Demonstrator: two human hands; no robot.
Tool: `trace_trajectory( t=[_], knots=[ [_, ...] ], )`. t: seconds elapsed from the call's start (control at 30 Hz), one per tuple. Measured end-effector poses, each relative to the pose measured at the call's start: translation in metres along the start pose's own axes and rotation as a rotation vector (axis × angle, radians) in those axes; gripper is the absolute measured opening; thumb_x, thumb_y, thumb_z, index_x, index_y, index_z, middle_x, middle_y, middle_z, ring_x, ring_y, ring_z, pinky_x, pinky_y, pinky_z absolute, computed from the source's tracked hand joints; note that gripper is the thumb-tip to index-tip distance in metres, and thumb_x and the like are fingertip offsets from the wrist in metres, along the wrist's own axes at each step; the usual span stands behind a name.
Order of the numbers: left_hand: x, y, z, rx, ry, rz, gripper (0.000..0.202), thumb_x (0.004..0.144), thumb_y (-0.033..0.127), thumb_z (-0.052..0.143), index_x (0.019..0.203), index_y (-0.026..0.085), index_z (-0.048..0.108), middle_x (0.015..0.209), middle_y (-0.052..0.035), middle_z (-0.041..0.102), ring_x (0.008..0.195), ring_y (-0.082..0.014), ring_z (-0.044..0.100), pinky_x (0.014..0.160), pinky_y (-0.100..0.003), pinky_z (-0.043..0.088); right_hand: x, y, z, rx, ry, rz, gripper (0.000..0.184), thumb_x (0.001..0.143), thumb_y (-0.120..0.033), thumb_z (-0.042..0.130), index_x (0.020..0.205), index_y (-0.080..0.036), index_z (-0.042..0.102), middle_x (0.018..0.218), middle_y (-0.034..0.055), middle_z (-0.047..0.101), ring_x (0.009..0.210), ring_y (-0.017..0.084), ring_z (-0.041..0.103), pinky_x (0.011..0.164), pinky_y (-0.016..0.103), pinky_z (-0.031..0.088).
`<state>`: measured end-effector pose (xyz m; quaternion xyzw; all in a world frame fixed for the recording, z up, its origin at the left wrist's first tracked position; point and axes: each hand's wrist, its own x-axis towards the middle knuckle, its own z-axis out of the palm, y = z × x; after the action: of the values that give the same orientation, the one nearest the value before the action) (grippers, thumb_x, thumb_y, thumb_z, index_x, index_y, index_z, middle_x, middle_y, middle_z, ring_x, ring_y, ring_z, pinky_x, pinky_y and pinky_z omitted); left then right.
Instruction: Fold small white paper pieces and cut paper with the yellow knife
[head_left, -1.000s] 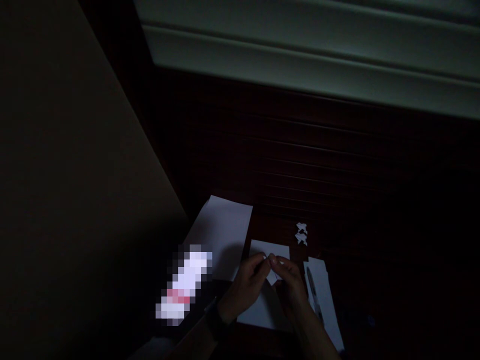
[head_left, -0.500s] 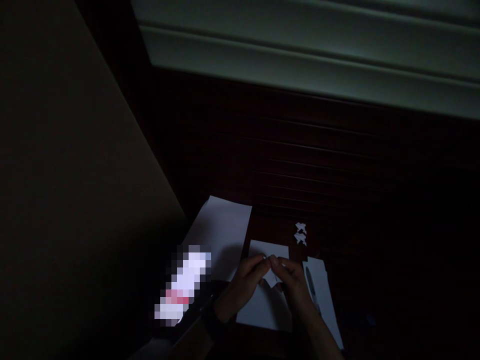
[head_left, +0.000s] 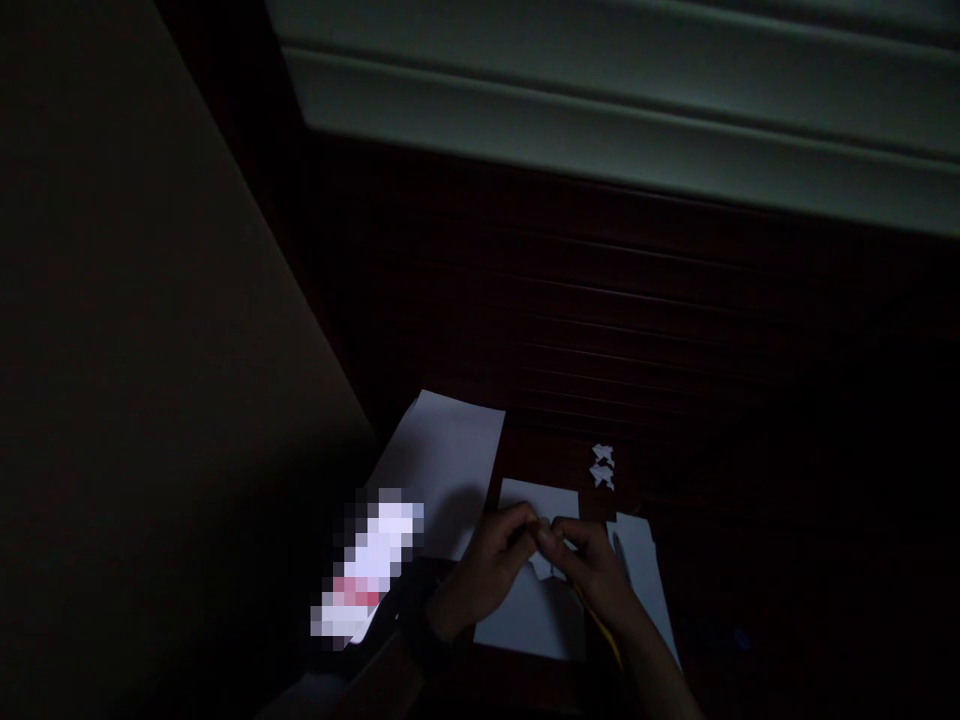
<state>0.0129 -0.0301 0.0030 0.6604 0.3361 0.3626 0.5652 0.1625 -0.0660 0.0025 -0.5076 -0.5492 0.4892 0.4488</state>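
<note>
A small folded piece of white paper [head_left: 541,569] is pinched between my two hands, above a white sheet [head_left: 517,625] lying on the dark table. My left hand [head_left: 501,550], with a dark band on its wrist, has thumb and fingers pressed together at the paper's upper edge. Close against it, my right hand [head_left: 591,562] grips the same paper, fingertips almost touching those of the left. Part of the folded paper is hidden behind the fingers. Beyond my right hand lie small folded white paper shapes [head_left: 602,466].
A large white sheet [head_left: 457,450] lies at the left, beside a bright phone-like screen [head_left: 379,560] that is pixelated. Right of my right hand, a pen [head_left: 622,558] rests on more white paper [head_left: 643,545]. A dark slatted surface [head_left: 600,290] stands behind; the scene is dim.
My right hand has shifted slightly and its wrist has turned, with a yellow edge now showing along the forearm. The folded paper has tilted a little and stays between my fingers.
</note>
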Motion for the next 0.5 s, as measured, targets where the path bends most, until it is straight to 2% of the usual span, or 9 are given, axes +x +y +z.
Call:
trace_trajectory(
  t=[0.2, 0.5],
  knots=[
    [-0.0016, 0.0021, 0.0012, 0.069, 0.002, 0.04, 0.016, 0.088, 0.022, 0.042, 0.073, 0.017, 0.045, 0.069, 0.0019, 0.045, 0.065, -0.0112, 0.042, 0.06, -0.021, 0.033, -0.0003, 0.0038, -0.0048, -0.075, -0.021, 0.001, 0.034, 0.081, -0.036, 0.057, 0.055, -0.015, 0.054, 0.052, -0.005, 0.037, 0.052, 0.008, 0.034, 0.049, 0.021, 0.026],
    [-0.0031, 0.004, 0.0036, 0.224, 0.058, 0.076, 0.02, 0.088, 0.022, 0.044, 0.069, 0.017, 0.042, 0.065, 0.0027, 0.044, 0.062, -0.0102, 0.04, 0.057, -0.022, 0.031, 0.0006, 0.0099, -0.0046, 0.043, -0.005, 0.062, 0.036, 0.081, -0.039, 0.057, 0.054, -0.015, 0.051, 0.05, -0.0055, 0.036, 0.05, 0.007, 0.031, 0.046, 0.02, 0.024]
  ],
)
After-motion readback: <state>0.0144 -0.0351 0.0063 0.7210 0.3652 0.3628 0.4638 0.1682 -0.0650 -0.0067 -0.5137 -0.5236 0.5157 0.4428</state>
